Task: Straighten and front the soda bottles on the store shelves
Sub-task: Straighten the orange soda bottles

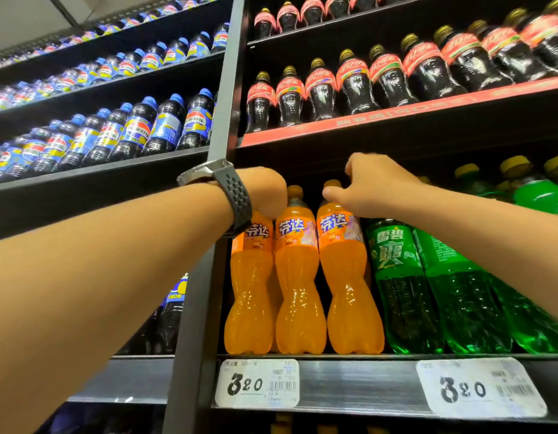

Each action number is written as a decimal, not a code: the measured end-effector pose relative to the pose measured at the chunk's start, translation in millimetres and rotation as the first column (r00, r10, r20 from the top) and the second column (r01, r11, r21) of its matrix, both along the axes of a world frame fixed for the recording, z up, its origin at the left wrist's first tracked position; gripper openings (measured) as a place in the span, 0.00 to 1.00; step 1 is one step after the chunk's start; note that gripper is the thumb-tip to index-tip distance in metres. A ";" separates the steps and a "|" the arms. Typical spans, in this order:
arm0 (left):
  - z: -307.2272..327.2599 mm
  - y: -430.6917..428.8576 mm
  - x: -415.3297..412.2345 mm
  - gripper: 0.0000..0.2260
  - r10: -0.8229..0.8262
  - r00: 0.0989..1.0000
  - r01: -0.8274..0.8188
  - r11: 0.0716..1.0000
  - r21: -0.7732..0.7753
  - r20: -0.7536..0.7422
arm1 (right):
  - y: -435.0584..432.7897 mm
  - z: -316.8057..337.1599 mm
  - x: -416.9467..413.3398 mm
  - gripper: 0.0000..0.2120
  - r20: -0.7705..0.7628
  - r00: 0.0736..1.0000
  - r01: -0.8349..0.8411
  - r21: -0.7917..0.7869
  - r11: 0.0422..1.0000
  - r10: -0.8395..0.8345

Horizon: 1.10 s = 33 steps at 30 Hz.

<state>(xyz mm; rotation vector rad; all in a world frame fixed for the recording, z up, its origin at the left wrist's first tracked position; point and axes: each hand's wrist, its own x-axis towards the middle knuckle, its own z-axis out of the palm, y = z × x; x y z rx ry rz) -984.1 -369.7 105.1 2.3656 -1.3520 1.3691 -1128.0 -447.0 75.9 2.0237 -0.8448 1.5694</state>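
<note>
We see 3 tall orange plastic soda bottles side by side at the front of a grey metal shelf [359,383]. We call them the left orange bottle [251,292], the middle orange bottle [298,277] and the right orange bottle [349,277]. All 3 stand upright, close together, with their labels facing us.

Our left hand [265,192] is clenched over the top of the left orange bottle and hides its cap. Its fingers are on the far side, so we see only the back of the hand. A dark grey watch [237,198] with a strap full of holes sits on that wrist.

Our right hand [371,186] is at the neck of the right orange bottle. The thumb lies on the near side just under the orange cap and the fingers curl round to the far side, grasping the neck. The middle orange bottle stands between our 2 hands.

Just right of the orange ones stand green plastic bottles [399,277]. 2 white price tags [257,383] hang on the shelf edge. On the shelf above are dark cola bottles with red labels [352,83]. Far left, past a grey post [221,120], are dark cola bottles with blue labels [165,126]
</note>
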 end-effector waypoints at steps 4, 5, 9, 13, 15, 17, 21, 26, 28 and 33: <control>-22.8 20.2 7.9 0.14 -0.345 0.909 0.408 0.849 -0.335 0.233 | 11.9 3.7 15.9 0.15 -0.071 0.981 -0.193 -0.288 0.938 0.180; -33.6 29.7 17.9 0.15 -0.462 0.812 0.580 0.708 -0.404 0.355 | 14.0 5.3 22.4 0.14 -0.140 0.971 -0.228 -0.294 0.928 0.194; -78.5 55.8 75.5 0.13 -0.628 0.576 0.734 0.117 -0.669 0.523 | 19.7 9.6 44.7 0.16 -0.342 0.924 -0.235 -0.155 0.960 0.171; -90.2 47.8 104.8 0.12 -0.999 0.042 0.342 0.036 -0.939 -0.024 | 23.8 8.6 63.0 0.21 -0.469 0.881 -0.142 -0.131 0.981 0.065; -91.2 46.4 108.1 0.17 -0.952 -0.233 0.298 0.124 -0.946 -0.198 | 25.6 7.1 69.6 0.21 -0.458 0.887 -0.126 -0.117 0.985 0.059; -92.9 46.6 107.7 0.24 -0.875 -0.363 0.347 0.191 -0.918 -0.319 | 26.5 5.9 74.6 0.20 -0.426 0.902 -0.128 -0.105 0.986 0.072; -90.9 35.9 109.0 0.28 -0.845 -0.365 0.367 0.255 -0.895 -0.391 | 28.1 2.1 79.8 0.20 -0.438 0.899 -0.083 -0.124 0.989 0.021; -89.2 26.6 114.4 0.34 -0.784 -0.459 0.369 0.260 -0.892 -0.418 | 33.8 -1.1 75.6 0.19 -0.425 0.894 -0.179 -0.056 0.982 0.139; -87.6 24.3 113.3 0.36 -0.755 -0.502 0.364 0.258 -0.895 -0.421 | 37.6 0.0 71.3 0.20 -0.422 0.889 -0.217 -0.045 0.975 0.178; -83.9 23.4 123.0 0.35 -0.760 -0.517 0.367 0.219 -0.904 -0.393 | 34.7 -0.4 64.5 0.19 -0.424 0.888 -0.214 -0.045 0.976 0.175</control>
